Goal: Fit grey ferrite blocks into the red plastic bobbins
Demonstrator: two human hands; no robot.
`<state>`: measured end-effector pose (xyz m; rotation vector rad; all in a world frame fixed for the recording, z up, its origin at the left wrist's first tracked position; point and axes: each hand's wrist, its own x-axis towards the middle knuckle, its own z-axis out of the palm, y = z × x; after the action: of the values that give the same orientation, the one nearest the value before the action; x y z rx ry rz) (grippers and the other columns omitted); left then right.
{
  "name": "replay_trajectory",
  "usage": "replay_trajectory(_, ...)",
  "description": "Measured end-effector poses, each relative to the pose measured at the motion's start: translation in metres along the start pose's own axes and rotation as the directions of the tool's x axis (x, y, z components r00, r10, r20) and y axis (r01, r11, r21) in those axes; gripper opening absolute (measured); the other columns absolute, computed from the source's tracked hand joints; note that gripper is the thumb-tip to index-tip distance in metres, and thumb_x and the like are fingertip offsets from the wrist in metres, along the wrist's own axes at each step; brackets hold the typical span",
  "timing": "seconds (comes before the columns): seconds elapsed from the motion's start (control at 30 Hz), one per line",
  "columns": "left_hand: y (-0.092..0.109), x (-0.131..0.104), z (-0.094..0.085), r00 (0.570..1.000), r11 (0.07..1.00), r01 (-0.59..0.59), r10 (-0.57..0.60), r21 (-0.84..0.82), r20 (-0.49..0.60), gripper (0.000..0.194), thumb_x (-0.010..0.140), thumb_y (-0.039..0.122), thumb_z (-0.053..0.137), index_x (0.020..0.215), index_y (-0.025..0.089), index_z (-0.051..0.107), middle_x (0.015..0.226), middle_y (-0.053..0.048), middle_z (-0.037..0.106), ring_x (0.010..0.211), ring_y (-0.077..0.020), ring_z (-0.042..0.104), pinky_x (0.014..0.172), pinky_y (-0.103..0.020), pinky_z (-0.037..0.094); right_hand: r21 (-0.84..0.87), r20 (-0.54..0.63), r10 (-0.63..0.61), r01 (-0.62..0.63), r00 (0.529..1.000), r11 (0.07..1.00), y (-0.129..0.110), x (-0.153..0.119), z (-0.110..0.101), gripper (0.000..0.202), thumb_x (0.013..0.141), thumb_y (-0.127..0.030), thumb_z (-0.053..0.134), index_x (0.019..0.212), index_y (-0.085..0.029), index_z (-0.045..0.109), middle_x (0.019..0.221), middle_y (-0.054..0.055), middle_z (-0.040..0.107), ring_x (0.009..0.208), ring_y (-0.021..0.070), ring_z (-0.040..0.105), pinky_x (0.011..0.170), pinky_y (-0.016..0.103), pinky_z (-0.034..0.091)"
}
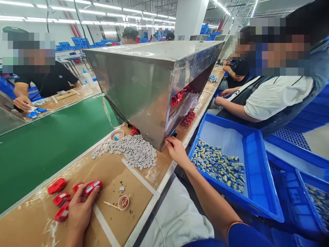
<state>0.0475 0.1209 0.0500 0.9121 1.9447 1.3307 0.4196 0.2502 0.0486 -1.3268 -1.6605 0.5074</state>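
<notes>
My left hand (81, 207) is closed around a red toy car body (93, 187) with pale strips on its upper side, just above the cardboard-covered bench. More red toy car bodies (57, 185) lie to the left of that hand. My right hand (177, 151) reaches to the lower corner of a large metal hood (133, 92), its fingers pinched together at the edge. Whatever they grip, if anything, is hidden. A pile of small grey flat pieces (138, 151) lies between my hands. Near me stands a small cup (123, 202) of reddish liquid with thin sticks, beside one loose grey piece (121, 188).
A blue crate (262, 171) of small blue, yellow and grey parts stands at my right. Left of the bench runs a green conveyor belt (51, 147). Co-workers sit at the right (267, 99) and across the belt (43, 82). More red parts (189, 119) lie beyond the hood's edge.
</notes>
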Motion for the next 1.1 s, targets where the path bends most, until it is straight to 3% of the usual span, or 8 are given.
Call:
replay_trajectory(0.3, 0.003, -0.002, 0.002, 0.999, 0.999, 0.03, -0.029, 0.023, -0.031, 0.056, 0.047, 0.056, 0.084, 0.089, 0.02, 0.071, 0.083, -0.001, 0.073, 0.08, -0.0212, 0.066, 0.075, -0.031, 0.054, 0.092, 0.019, 0.079, -0.081, 0.997, 0.992, -0.007, -0.019, -0.017, 0.031, 0.092, -0.025, 0.049, 0.104, -0.018, 0.077, 0.084, 0.007, 0.071, 0.073, 0.0194, 0.061, 0.069, 0.031, 0.047)
replay_trajectory(0.47, 0.0, -0.004, 0.007, 0.999, 0.998, -0.014, 0.015, 0.06, -0.029, 0.053, 0.05, 0.054, 0.083, 0.088, 0.021, 0.071, 0.085, -0.001, 0.073, 0.08, -0.0218, 0.066, 0.074, -0.031, 0.054, 0.145, 0.03, 0.155, -0.158, 0.987, 0.977, -0.016, -0.029, -0.03, 0.031, 0.092, -0.03, 0.051, 0.101, -0.017, 0.077, 0.081, 0.006, 0.073, 0.068, 0.0172, 0.062, 0.063, 0.028, 0.047)
replay_trajectory(0.63, -0.002, -0.012, 0.003, 0.976, 0.993, -0.088, 0.101, 0.075, -0.195, 0.047, 0.054, 0.054, 0.08, 0.088, 0.022, 0.07, 0.081, 0.0, 0.072, 0.077, -0.0223, 0.067, 0.072, -0.032, 0.054, 0.218, 0.092, 0.205, -0.221, 0.974, 0.951, -0.024, -0.036, -0.044, 0.034, 0.091, -0.041, 0.054, 0.096, -0.016, 0.076, 0.077, 0.005, 0.073, 0.064, 0.0163, 0.061, 0.061, 0.027, 0.047)
replay_trajectory(0.7, 0.001, -0.027, -0.001, 0.971, 0.989, -0.119, 0.136, 0.092, -0.198, 0.041, 0.055, 0.051, 0.081, 0.084, 0.023, 0.07, 0.077, 0.001, 0.071, 0.073, -0.0211, 0.065, 0.07, -0.031, 0.053, 0.241, 0.145, 0.22, -0.25, 0.965, 0.938, -0.022, -0.047, -0.046, 0.033, 0.088, -0.045, 0.059, 0.093, -0.017, 0.076, 0.076, 0.005, 0.073, 0.066, 0.0168, 0.062, 0.064, 0.028, 0.048)
replay_trajectory(0.77, 0.003, -0.046, -0.003, 0.972, 0.983, -0.183, 0.176, -0.03, -0.153, 0.036, 0.058, 0.045, 0.082, 0.081, 0.021, 0.068, 0.076, 0.0, 0.071, 0.073, -0.0209, 0.064, 0.072, -0.032, 0.053, 0.238, 0.224, 0.233, -0.285, 0.946, 0.928, -0.014, -0.061, -0.044, 0.034, 0.085, -0.049, 0.064, 0.091, -0.018, 0.075, 0.076, 0.004, 0.073, 0.066, 0.0171, 0.062, 0.064, 0.028, 0.049)
replay_trajectory(0.83, -0.001, -0.057, -0.002, 0.971, 0.984, -0.165, 0.148, -0.074, -0.189, 0.038, 0.06, 0.045, 0.083, 0.085, 0.02, 0.069, 0.084, -0.002, 0.074, 0.079, -0.0219, 0.068, 0.079, -0.033, 0.056, 0.215, 0.288, 0.27, -0.337, 0.919, 0.917, 0.001, -0.071, -0.036, 0.04, 0.08, -0.056, 0.068, 0.089, -0.017, 0.075, 0.075, 0.005, 0.073, 0.065, 0.0181, 0.063, 0.062, 0.029, 0.049)
replay_trajectory(0.97, -0.027, -0.057, 0.0, 0.969, 0.978, -0.138, 0.101, -0.158, -0.225, 0.04, 0.067, 0.044, 0.083, 0.095, 0.017, 0.069, 0.095, -0.006, 0.077, 0.088, -0.0225, 0.073, 0.084, -0.033, 0.058, 0.164, 0.282, 0.341, -0.396, 0.897, 0.904, 0.023, -0.076, -0.006, 0.058, 0.071, -0.07, 0.074, 0.092, -0.015, 0.072, 0.078, 0.007, 0.073, 0.071, 0.0213, 0.065, 0.068, 0.033, 0.052)
replay_trajectory(1.1, -0.045, -0.054, 0.01, 0.974, 0.956, -0.173, 0.131, -0.236, -0.183, 0.038, 0.075, 0.038, 0.081, 0.103, 0.015, 0.068, 0.101, -0.008, 0.077, 0.091, -0.0211, 0.075, 0.084, -0.031, 0.059, 0.109, 0.199, 0.279, -0.304, 0.939, 0.946, 0.025, -0.077, 0.018, 0.06, 0.076, -0.07, 0.072, 0.097, -0.014, 0.071, 0.08, 0.008, 0.069, 0.074, 0.0245, 0.064, 0.079, 0.042, 0.053)
